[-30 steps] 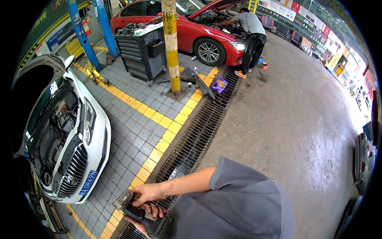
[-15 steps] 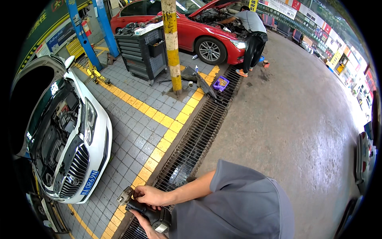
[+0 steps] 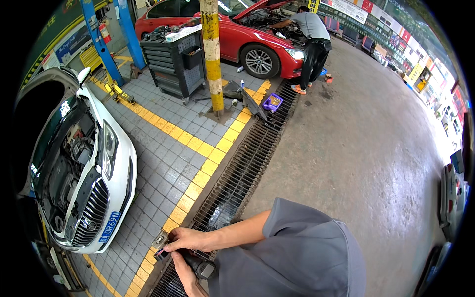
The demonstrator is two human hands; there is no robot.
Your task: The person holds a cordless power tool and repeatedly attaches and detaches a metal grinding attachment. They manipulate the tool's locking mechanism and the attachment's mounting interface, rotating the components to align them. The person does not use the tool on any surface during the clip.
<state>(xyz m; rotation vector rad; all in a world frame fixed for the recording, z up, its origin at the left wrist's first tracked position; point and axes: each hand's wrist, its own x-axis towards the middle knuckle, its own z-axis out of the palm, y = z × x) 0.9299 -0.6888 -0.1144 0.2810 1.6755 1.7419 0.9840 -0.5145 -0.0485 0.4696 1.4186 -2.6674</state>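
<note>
My left hand [image 3: 183, 273] is wrapped round a black cordless power tool [image 3: 203, 269] at the bottom of the view, its blocky end toward my body. Above it, my right hand [image 3: 190, 239] is closed, fingertips pinched at the tool's front end; what they pinch is too small and partly hidden. A small grey metal piece [image 3: 160, 239] lies just past those fingertips, and I cannot tell whether it is fixed to the tool. Below it shows a dark round end [image 3: 161, 254] of the tool. Both hands are over the edge of the floor grating [image 3: 236, 185].
A white car [image 3: 118, 168] with its hood up stands at left. Farther off are a grey tool cart [image 3: 166, 72], a yellow-and-white post [image 3: 213, 64], a purple jug [image 3: 272, 102] and a red car [image 3: 225, 37]. Another person [image 3: 311, 37] leans into the red car's engine bay.
The tool has turned in my hands, its blocky end shifting slightly. My right fingertips have moved to its front end, and my left hand shows more beneath. The view has shifted slightly.
</note>
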